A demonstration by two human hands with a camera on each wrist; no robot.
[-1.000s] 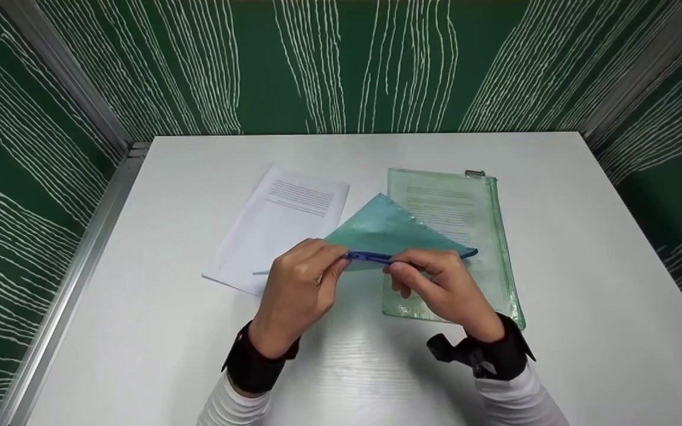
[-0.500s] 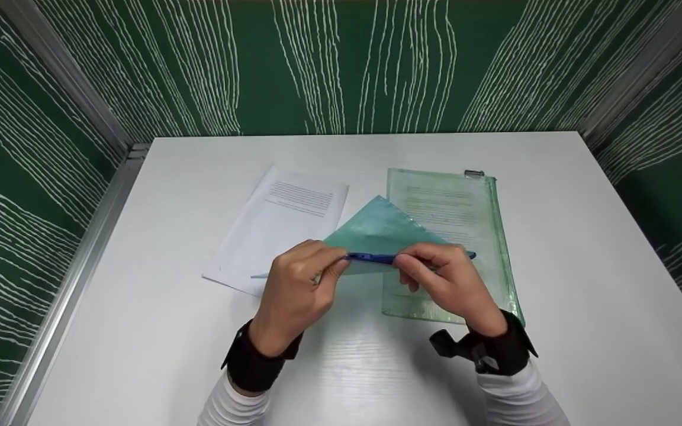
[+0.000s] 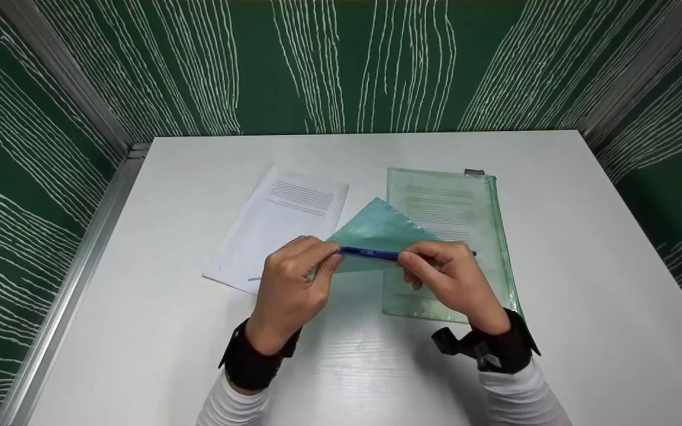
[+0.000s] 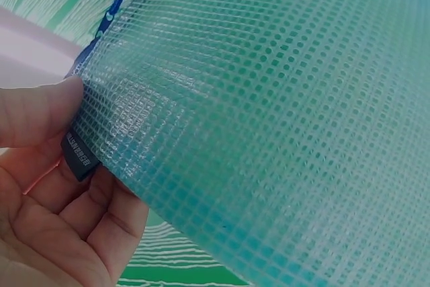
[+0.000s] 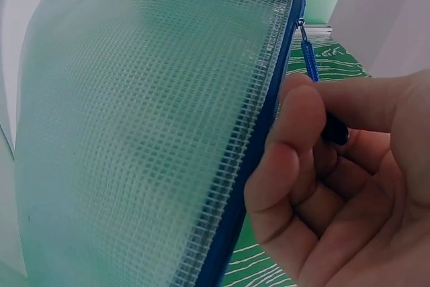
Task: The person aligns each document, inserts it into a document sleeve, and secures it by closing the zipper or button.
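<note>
A teal mesh zipper pouch (image 3: 379, 228) is held up in front of me, its blue zipper (image 5: 265, 122) running along the near edge. My left hand (image 3: 293, 275) pinches one end of that edge between thumb and fingers, beside a small dark label (image 4: 78, 157) seen in the left wrist view. My right hand (image 3: 450, 275) has the end of the blue zipper pull (image 5: 309, 62) between thumb and index finger. In the right wrist view the slider (image 5: 300, 23) sits near the left hand's end, with a dark tip showing below my right fingers.
A printed paper stack (image 3: 285, 213) lies behind the left hand on the white table (image 3: 341, 378). To the right, partly under the raised pouch, lies a pale green zipper pouch (image 3: 447, 307) with printed paper inside. Green patterned walls (image 3: 353, 65) surround the table.
My right hand has shifted slightly right and my left hand slightly left, drawing apart along the blue edge. The teal pouch's far corner has dipped a little toward me.
</note>
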